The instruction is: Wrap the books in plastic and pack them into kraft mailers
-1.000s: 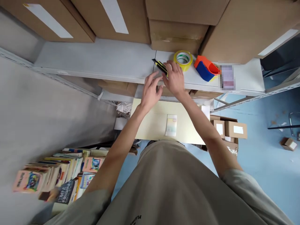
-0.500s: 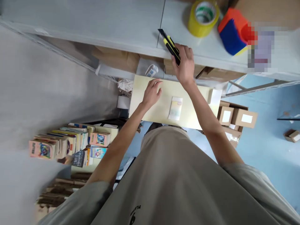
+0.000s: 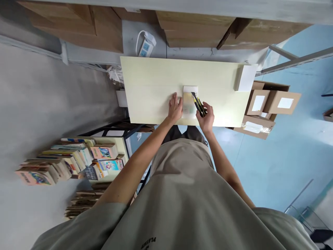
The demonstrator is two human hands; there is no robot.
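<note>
My right hand (image 3: pixel 206 118) is closed around a black and yellow utility knife (image 3: pixel 199 105). Its dark blade tip points up and to the left, over a flat pale packet (image 3: pixel 189 104) with a white top edge. Whether the blade touches the packet I cannot tell. My left hand (image 3: pixel 175 108) lies flat with fingers stretched, at the packet's left edge. Both hands are over a cream-coloured tabletop (image 3: pixel 148 90), and the packet lies near its front middle.
A white box (image 3: pixel 247 78) stands at the tabletop's right end. Behind it, a white power strip (image 3: pixel 146 45) and cardboard boxes (image 3: pixel 192 31) sit on a grey shelf. More cartons (image 3: pixel 270 99) are stacked to the right, and books (image 3: pixel 70 156) stand at the left.
My right hand has brought the utility knife down from the upper shelf to the packet. My left hand has moved to the packet's left edge. The view has tilted down.
</note>
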